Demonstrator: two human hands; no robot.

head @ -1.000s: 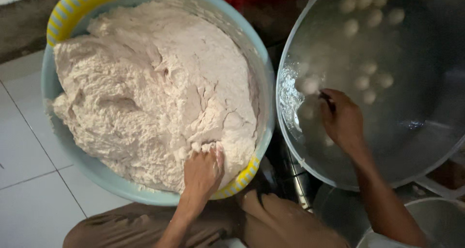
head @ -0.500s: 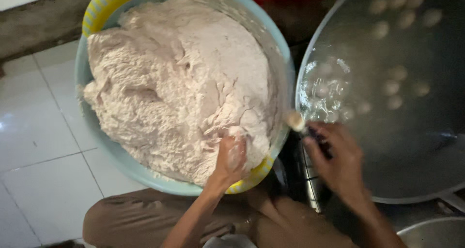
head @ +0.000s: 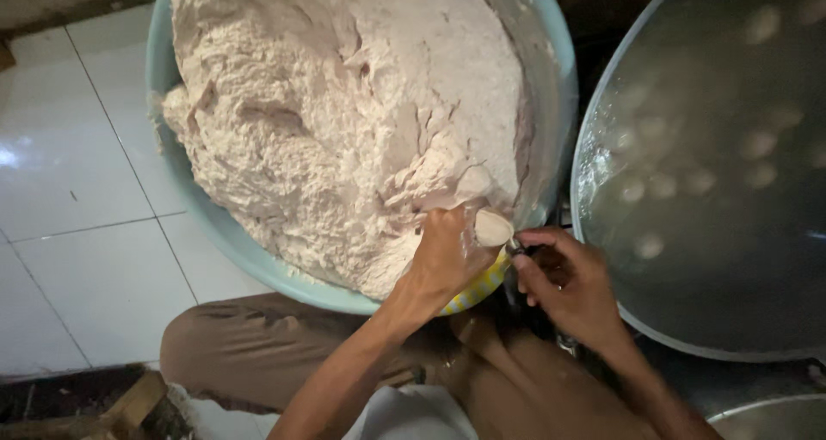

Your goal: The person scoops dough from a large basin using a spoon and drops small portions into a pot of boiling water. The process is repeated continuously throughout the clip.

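A big pale-blue plastic basin (head: 551,70) with yellow handles is heaped with pinkish-white paste (head: 344,122). My left hand (head: 447,255) is closed at the basin's near rim, squeezing paste so that a round lump (head: 492,227) bulges out between thumb and forefinger. My right hand (head: 568,281) sits just right of it, gripping a small spoon (head: 514,246) whose tip touches that lump. To the right, a wide metal pot (head: 602,147) holds water with several pale balls (head: 701,182) in it.
White floor tiles (head: 77,233) lie to the left. My brown-trousered knee (head: 249,341) is under the basin's near edge. Another metal rim (head: 766,410) shows at the bottom right, and wooden scraps (head: 129,401) at the bottom left.
My right hand has come back from the pot's water to the basin rim. My left hand has closed on paste and pushed out a lump, now met by the spoon. The view shifted left.
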